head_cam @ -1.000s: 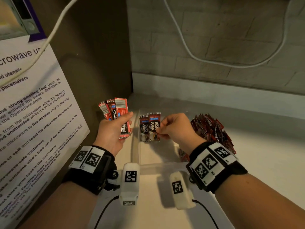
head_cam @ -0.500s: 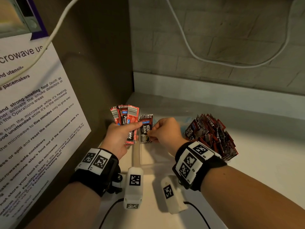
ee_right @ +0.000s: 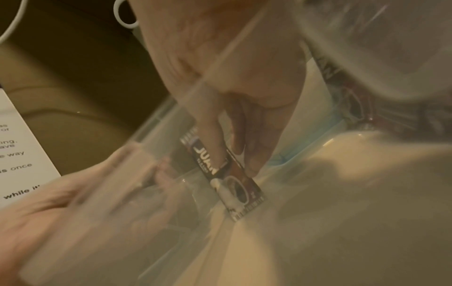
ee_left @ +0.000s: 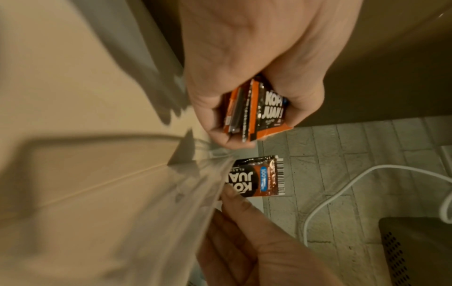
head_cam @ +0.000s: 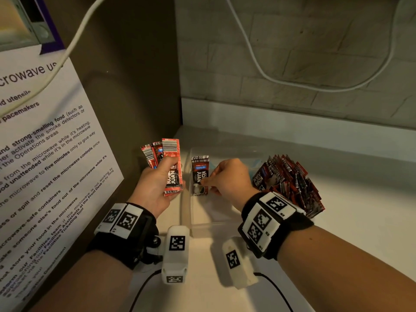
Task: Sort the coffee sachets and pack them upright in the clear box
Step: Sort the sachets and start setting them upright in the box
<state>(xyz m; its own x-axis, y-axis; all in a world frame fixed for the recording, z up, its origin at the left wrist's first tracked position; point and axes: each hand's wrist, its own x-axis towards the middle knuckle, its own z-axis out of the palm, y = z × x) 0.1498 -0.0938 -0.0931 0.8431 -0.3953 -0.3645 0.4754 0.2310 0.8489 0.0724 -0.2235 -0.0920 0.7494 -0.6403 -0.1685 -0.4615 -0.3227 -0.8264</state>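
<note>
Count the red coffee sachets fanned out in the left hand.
3 show: red coffee sachets fanned in the left hand, one front, two behind; more may be hidden.

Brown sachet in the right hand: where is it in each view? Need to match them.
Head: brown sachet centre frame, upright in the clear box, pinched by the right hand.
Left wrist: lower centre, lying sideways in frame.
Right wrist: centre, seen through the box wall.
Shared landmark: white cable.
</note>
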